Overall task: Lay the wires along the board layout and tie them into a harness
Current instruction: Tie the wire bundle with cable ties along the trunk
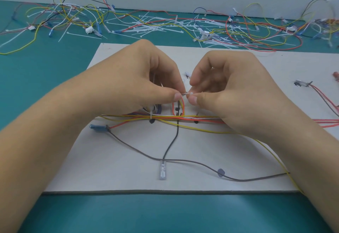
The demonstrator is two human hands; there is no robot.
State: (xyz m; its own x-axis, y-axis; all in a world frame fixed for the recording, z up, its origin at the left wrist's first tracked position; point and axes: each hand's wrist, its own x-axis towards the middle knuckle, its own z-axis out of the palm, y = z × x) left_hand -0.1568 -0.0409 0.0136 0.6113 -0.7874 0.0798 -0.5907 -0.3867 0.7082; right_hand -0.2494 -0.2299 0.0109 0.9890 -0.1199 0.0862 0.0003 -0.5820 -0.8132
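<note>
Step in hand: tying off a branch, with a white cable tie (187,94) going round the red wires (182,104) that loop up from the main bundle (194,118).
Grip of left hand (132,86): thumb and forefinger pinching one end of the tie.
Grip of right hand (229,89): thumb and forefinger pinching the other end, apparently the head.
Location: mid white board (183,179), just above the bundle; fastened tie (151,117) to the left.
Next move: probably tail through head, then a snug pull, with the red wires kept together.
Supply: loose ties (156,28) on teal table (45,86).
</note>
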